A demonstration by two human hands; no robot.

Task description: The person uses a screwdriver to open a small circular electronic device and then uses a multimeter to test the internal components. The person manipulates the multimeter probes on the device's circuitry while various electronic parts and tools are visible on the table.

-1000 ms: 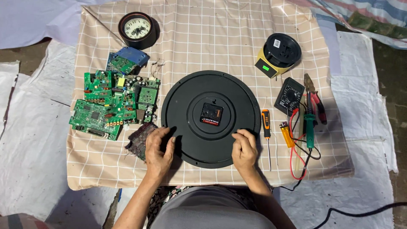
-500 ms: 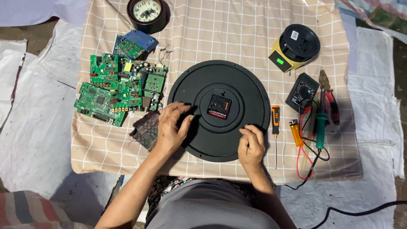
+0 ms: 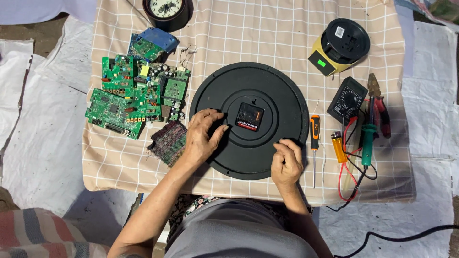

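Matte black plastic, round and ridged: the wall clock back lies face-down on the checked cloth. Left hand has slid inward, curled fingers resting beside the square movement, gripping nothing. Right hand, loosely closed, presses the lower rim as before.

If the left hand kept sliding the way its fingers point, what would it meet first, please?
Probably the black clock movement at the centre of the round clock back: the left hand points right toward it, fingertips just short.
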